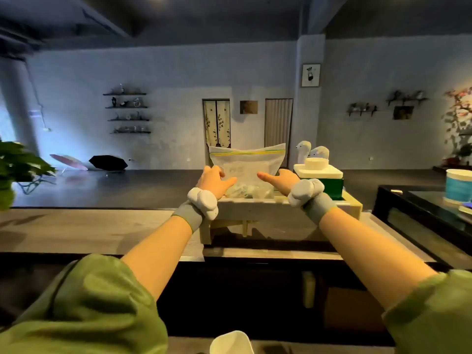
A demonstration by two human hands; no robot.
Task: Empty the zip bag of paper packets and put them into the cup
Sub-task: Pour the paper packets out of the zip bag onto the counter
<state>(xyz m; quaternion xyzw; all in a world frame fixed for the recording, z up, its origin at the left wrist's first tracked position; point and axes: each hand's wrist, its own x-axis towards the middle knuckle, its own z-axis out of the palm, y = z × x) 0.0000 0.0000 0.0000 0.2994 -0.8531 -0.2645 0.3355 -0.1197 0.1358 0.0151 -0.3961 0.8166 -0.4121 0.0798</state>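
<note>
A clear zip bag (251,162) with a yellow-green seal strip stands upright in a pale wooden tray (255,208) on the counter. Paper packets (249,191) lie bunched in its bottom. My left hand (214,181) rests against the bag's left side, fingers curled on the plastic. My right hand (279,181) is spread at the bag's right side, thumb pointing at it; contact is unclear. The white cup (231,342) sits at the bottom edge of the view, close to me, only its rim showing.
A white foam block on a green box (319,175) stands right of the bag, with two white figurines behind. A blue-banded tub (458,185) sits on a dark table at right. A green plant (18,169) is at left.
</note>
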